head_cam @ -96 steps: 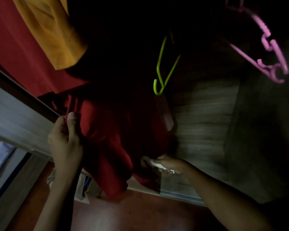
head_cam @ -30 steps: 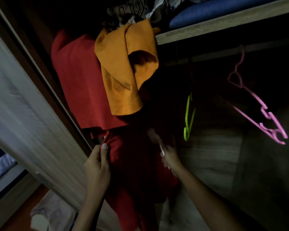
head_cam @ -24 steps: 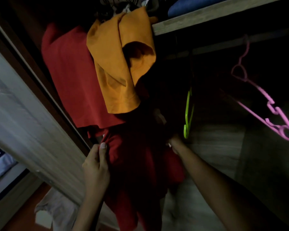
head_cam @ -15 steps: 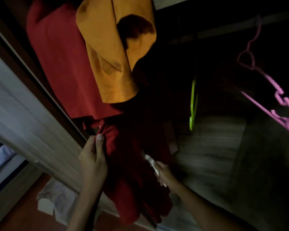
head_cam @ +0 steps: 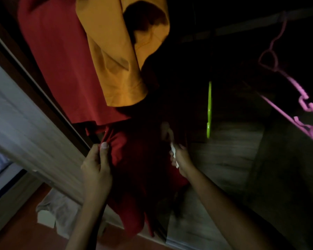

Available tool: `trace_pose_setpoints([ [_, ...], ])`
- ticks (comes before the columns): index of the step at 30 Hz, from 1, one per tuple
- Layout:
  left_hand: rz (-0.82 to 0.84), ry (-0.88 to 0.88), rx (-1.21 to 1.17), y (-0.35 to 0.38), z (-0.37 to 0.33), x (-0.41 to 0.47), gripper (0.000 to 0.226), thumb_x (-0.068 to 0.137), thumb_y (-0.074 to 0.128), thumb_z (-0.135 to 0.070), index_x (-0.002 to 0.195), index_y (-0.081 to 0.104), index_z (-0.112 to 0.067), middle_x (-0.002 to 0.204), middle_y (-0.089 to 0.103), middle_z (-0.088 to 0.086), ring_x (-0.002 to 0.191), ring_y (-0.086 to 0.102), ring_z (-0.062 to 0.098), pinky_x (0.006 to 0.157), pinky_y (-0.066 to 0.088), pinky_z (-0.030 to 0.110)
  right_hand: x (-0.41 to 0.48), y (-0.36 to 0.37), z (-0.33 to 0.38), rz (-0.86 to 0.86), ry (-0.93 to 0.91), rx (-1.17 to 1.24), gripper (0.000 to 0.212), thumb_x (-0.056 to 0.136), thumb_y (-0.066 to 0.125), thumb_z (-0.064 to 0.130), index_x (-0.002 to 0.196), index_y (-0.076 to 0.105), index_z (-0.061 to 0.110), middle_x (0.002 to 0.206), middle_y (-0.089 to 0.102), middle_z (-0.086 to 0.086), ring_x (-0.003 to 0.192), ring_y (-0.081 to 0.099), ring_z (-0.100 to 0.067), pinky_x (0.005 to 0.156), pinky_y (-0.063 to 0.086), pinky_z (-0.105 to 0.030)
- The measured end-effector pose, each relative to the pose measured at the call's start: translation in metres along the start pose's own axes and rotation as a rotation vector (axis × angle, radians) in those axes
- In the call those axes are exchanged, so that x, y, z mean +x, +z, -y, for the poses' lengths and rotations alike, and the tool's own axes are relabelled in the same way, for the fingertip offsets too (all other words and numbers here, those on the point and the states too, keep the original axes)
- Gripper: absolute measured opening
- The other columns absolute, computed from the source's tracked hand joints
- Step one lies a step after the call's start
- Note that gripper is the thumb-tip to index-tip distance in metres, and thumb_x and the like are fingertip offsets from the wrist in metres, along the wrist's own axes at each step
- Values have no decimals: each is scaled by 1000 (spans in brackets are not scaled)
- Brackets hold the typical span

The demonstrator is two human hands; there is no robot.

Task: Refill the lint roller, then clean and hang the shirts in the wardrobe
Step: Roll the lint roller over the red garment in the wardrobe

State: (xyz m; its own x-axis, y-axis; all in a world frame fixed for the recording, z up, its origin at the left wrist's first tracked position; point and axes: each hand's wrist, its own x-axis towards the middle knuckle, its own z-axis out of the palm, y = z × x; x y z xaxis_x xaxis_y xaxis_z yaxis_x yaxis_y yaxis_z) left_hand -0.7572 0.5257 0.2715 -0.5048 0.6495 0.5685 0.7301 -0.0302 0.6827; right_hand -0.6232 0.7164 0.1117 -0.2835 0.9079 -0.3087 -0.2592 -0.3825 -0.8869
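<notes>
Crumpled pale cloth (head_cam: 61,212) lies on reddish floor (head_cam: 20,233).

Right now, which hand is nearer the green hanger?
Right. The right hand, gripping the lint roller, sits just below-left of the green hanger; the left hand pinches the red shirt farther left.

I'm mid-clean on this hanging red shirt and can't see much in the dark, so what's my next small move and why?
Probably draw the lint roller down the red shirt in one short stroke. The right hand has its grip on the white handle with the roller head up against the cloth, and the left hand pinches the shirt's edge, holding it taut. How much lint is left is too dark to tell.
</notes>
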Motion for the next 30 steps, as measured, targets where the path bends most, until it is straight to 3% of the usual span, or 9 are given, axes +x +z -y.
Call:
trace_pose_setpoints([
  [4, -5, 3, 4, -1, -2, 2, 37, 105, 42, -21, 67, 42, -17, 59, 38, -2, 51, 39, 5, 49, 30, 15, 13, 0, 9, -68, 39, -60, 23, 102, 40, 38, 105, 58, 23, 63, 45, 4, 42, 34, -6, 37, 25, -19],
  [6, -12, 4, 18, -1, 1, 4, 38, 105, 43, -22, 69, 43, -11, 59, 37, -1, 52, 39, 6, 49, 29, 16, 11, 1, -10, -41, 67, -159, 32, 101, 41, 41, 116, 57, 18, 61, 44, 3, 40, 34, -6, 36, 25, -17],
  [9, -17, -1, -3, -1, 4, 6, 39, 104, 43, -22, 72, 44, -2, 61, 38, 1, 52, 37, 6, 50, 29, 18, -9, -4, -62, 48, 143, -314, 40, 101, 41, 45, 125, 54, 16, 60, 44, 1, 35, 36, -7, 35, 27, -15],
  [13, -15, -4, -29, -1, 5, 6, 40, 104, 44, -23, 71, 44, 1, 60, 38, 1, 53, 39, 6, 51, 30, 17, -73, -18, -112, 230, 242, -398, 31, 99, 45, 47, 118, 60, 28, 59, 42, 3, 37, 33, -5, 36, 23, -15],
  [17, -12, -16, -58, -1, 8, 7, 41, 103, 45, -24, 70, 46, 0, 59, 40, 0, 53, 40, 5, 50, 31, 15, -98, -15, -98, 251, 67, -392, 26, 96, 51, 47, 109, 68, 33, 58, 46, 5, 39, 35, -5, 37, 24, -17],
  [21, 2, -26, -82, 6, 6, 2, 40, 104, 44, -26, 70, 48, -5, 59, 42, -2, 53, 42, 6, 50, 31, 17, -104, 14, -17, 257, -172, -261, 24, 101, 47, 28, 100, 66, 14, 57, 42, 1, 36, 33, -2, 34, 24, -16],
  [24, 9, -28, -109, 11, 2, -3, 39, 104, 44, -24, 66, 45, -17, 55, 41, -11, 50, 41, 5, 49, 30, 15, -109, 32, 46, 241, -339, -203, 18, 101, 48, 27, 97, 65, 21, 60, 46, 0, 36, 35, -2, 34, 27, -15],
  [26, 20, -34, -116, 12, 2, -3, 39, 104, 43, -27, 68, 48, -14, 54, 41, -10, 49, 40, 6, 48, 30, 16, -113, 35, 69, 246, -406, -157, 19, 101, 48, 31, 98, 65, 23, 62, 47, 2, 40, 36, -4, 37, 27, -17],
  [30, 2, -25, -104, 11, 2, -2, 38, 104, 45, -24, 66, 45, -20, 57, 40, -9, 51, 42, 5, 50, 30, 18, -120, 28, 48, 323, -438, -138, 18, 98, 51, 33, 93, 65, 24, 59, 42, 4, 42, 34, -2, 38, 27, -16],
])
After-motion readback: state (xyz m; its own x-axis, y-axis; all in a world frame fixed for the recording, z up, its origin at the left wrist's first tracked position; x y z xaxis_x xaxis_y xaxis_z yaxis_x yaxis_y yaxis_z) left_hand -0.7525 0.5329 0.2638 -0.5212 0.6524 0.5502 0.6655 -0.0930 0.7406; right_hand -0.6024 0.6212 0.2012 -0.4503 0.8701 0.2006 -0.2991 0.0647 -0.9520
